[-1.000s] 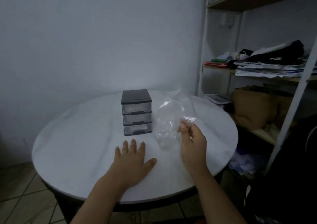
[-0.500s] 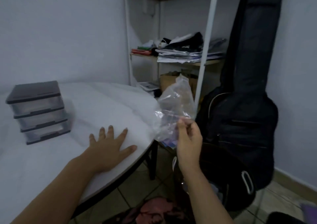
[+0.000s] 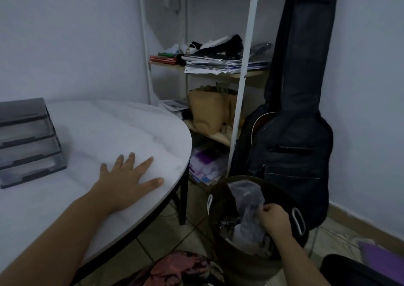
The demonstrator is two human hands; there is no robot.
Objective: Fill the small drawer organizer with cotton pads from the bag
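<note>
While the left hand (image 3: 129,180) lies spread flat on the round white table (image 3: 105,130), right hand (image 3: 276,220) pinching the clear crumpled plastic bag (image 3: 247,200) inside the dark round bin (image 3: 220,200) at lower right, black guitar case (image 3: 293,119) behind, grey three-drawer organizer (image 3: 26,141) at left edge.

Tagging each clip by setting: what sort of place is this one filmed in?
Most likely a room in a home, used for storage or study. A cluttered shelf of papers and books stands in the corner, a guitar case leans on the wall, and a round white table sits beside a waste bin.

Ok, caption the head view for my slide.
Right hand lowers the clear plastic bag into a dark bin; left hand rests flat on the table.
</note>
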